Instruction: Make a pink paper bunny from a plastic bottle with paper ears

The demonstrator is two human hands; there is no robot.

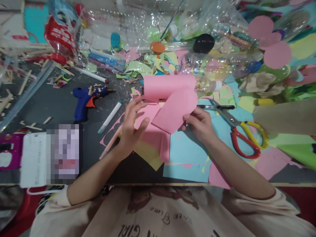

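Between the thumb and fingers of my right hand (198, 123) is the edge of a pink paper cutout (176, 110), rounded at one end and straight-cut at the other. My left hand (134, 123) hovers over the pink paper sheets (150, 115) with its fingers apart, gripping nothing that I can see. Just behind the cutout lies a rolled tube of pink paper (169, 85), partly covered by it. Blue paper (190, 148) and a yellowish sheet (149, 154) lie under the pink pieces.
Scissors (244, 131) with red and yellow handles and a black pen (219, 107) lie to the right. On the left are a blue glue gun (85, 98), a white marker (110, 117) and a white card-like device (34, 159). Plastic bottles (222, 62) and paper scraps (140, 65) crowd the back.
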